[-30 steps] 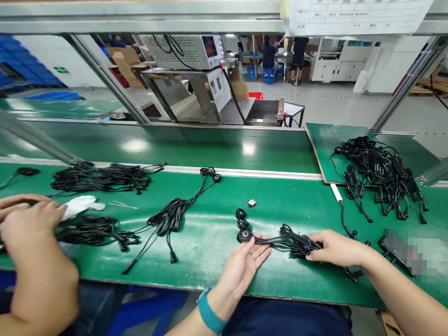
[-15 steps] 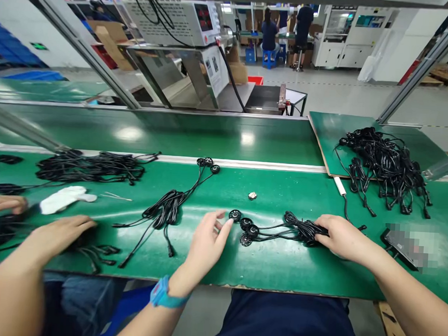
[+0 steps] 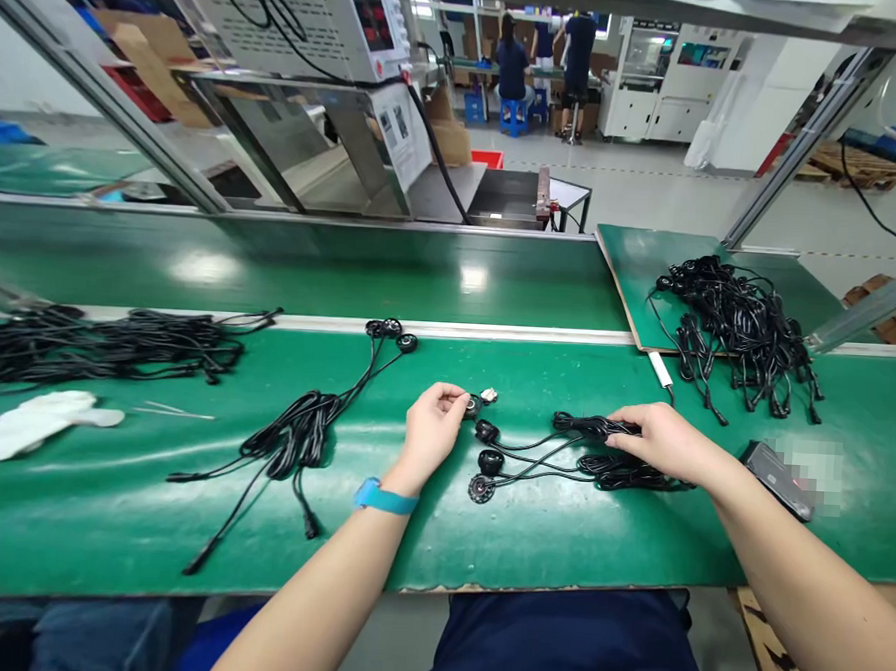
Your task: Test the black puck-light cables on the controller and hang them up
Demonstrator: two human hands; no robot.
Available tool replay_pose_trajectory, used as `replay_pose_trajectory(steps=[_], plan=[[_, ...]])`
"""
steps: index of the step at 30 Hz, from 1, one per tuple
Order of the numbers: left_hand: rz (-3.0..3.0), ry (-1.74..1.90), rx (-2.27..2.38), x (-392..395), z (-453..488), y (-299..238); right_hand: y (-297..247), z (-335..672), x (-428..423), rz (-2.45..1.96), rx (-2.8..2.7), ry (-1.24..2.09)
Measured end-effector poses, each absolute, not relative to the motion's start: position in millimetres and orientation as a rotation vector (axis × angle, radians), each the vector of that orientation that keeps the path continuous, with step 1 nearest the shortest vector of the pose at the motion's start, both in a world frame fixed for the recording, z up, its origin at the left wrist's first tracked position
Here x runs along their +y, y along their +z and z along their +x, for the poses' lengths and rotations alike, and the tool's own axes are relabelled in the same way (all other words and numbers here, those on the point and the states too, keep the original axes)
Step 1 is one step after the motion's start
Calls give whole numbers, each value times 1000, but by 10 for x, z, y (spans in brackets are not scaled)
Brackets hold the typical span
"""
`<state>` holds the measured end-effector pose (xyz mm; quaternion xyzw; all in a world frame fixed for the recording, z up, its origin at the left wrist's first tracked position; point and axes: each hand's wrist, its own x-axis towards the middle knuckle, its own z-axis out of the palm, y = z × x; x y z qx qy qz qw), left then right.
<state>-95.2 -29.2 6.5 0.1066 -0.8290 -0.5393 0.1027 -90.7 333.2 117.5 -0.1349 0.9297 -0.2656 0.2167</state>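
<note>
My left hand (image 3: 434, 423) is closed, with thumb and fingertips pinching a small round black disc (image 3: 473, 407). A small whitish piece (image 3: 489, 395) lies right behind that disc. My right hand (image 3: 657, 439) is closed on a coiled black cable (image 3: 583, 424), slightly above the green bench. Beneath and beside it lies another coiled black cable (image 3: 621, 473). Between my hands, leads run left to black round heads (image 3: 490, 463), and a ridged black disc (image 3: 481, 488) sits nearest me.
Left of me lies a cable bundle (image 3: 292, 438) with round ends. Farther left are a large cable pile (image 3: 117, 343) and a white glove (image 3: 38, 422). A raised green board (image 3: 638, 275) bears tangled cables (image 3: 741, 331) at right. A dark device (image 3: 778, 478) rests by my right forearm.
My left hand has closed on a round disc. My right hand has lifted one coiled cable off the other. The view has shifted, and a co-worker's hands at left are out of frame.
</note>
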Motion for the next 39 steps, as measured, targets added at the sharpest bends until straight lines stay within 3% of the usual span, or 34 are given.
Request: replay_pose_trajectory(steps=[6,16,25,34,39], plan=[[119,-1153,-2446,-241,-721,89,1088,-935,3398,-504,2596,-608],[-272,-1298,-2776,-215,-619,250,1059,-985,3298,-662,2819,-773],[-216,-1285,-2720,-275,-607,239,789,-1074,3296,-526,3349,-534],[-122,-1301,-2769,-302,-592,292,530,-871,3504,-498,2899,-587],[-114,-1348,-2746,-321,-576,311,827,-769,3418,-638,2926,-710]])
